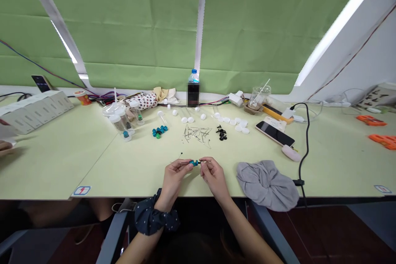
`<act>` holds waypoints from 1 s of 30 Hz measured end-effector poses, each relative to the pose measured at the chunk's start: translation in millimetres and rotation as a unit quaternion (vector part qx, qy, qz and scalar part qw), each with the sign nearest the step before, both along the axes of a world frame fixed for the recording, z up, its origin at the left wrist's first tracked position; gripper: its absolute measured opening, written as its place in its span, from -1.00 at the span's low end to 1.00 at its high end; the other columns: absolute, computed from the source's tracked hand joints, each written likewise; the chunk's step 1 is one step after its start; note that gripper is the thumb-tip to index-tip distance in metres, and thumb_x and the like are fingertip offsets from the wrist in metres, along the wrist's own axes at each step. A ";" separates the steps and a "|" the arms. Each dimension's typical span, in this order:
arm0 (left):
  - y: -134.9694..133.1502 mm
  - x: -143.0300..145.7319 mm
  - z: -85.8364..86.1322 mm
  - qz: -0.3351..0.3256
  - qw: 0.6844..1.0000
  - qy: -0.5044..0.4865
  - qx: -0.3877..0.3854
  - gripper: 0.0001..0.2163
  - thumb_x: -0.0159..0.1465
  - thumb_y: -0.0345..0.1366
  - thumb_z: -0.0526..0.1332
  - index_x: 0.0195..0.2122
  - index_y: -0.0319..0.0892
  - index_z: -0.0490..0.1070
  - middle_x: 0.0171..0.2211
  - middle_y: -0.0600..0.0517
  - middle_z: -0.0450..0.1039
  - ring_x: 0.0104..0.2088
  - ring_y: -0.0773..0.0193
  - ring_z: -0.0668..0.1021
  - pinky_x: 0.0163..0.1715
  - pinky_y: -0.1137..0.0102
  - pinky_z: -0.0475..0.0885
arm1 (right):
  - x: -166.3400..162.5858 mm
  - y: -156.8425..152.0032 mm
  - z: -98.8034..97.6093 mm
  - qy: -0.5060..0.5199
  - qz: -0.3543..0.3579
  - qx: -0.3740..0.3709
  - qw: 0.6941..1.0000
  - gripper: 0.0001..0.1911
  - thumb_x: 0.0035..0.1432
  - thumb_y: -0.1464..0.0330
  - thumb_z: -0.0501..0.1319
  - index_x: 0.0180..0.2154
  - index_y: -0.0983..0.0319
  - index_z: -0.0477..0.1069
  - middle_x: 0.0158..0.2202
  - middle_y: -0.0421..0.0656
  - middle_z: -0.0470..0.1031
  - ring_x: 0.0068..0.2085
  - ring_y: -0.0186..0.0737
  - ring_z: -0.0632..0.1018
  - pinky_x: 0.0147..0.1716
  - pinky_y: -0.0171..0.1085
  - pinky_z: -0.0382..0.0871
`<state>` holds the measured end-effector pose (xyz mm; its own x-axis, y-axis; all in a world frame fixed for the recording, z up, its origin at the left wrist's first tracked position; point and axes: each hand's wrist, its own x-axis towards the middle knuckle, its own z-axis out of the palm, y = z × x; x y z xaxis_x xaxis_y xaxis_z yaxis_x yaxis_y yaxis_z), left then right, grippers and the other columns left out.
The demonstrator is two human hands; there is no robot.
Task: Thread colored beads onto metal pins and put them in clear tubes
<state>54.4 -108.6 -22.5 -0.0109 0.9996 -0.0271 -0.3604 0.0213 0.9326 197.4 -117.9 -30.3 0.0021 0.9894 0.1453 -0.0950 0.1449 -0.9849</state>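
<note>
Close to the table's front edge, my left hand (176, 175) pinches a small teal bead-like piece (194, 163). Fingers closed, my right hand (215, 176) grips a thin black part at the piece's right end; whether the two are joined cannot be made out. A thin pin with a dark tip (181, 153) shows just behind my left fingertips. Beyond the hands lie a scatter of metal pins (197, 133), a cluster of teal and green beads (159, 131) and a pile of small black pieces (221, 133).
White caps (236, 121) lie farther back. Clear plastic cups (117, 121) stand left, a bottle (193, 90) at the back. To the right are a phone (274, 133), a grey scrunchie-like cloth (267, 185), a black cable (307, 140) and orange scissors (371, 120). Another person's hand (5, 145) shows far left.
</note>
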 end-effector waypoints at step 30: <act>0.1 1.8 -1.4 0.017 1.000 0.005 0.025 -0.77 -0.07 -0.32 0.41 -0.36 -0.24 0.55 -0.36 -0.06 0.58 -0.28 0.19 0.57 -0.15 0.29 0.42 | -2.6 1.7 2.8 -0.008 -0.031 -0.003 0.999 -0.56 0.14 -0.02 0.04 -0.30 0.24 0.32 -0.67 -0.29 0.26 -0.69 -0.43 0.17 -0.71 -0.41 0.02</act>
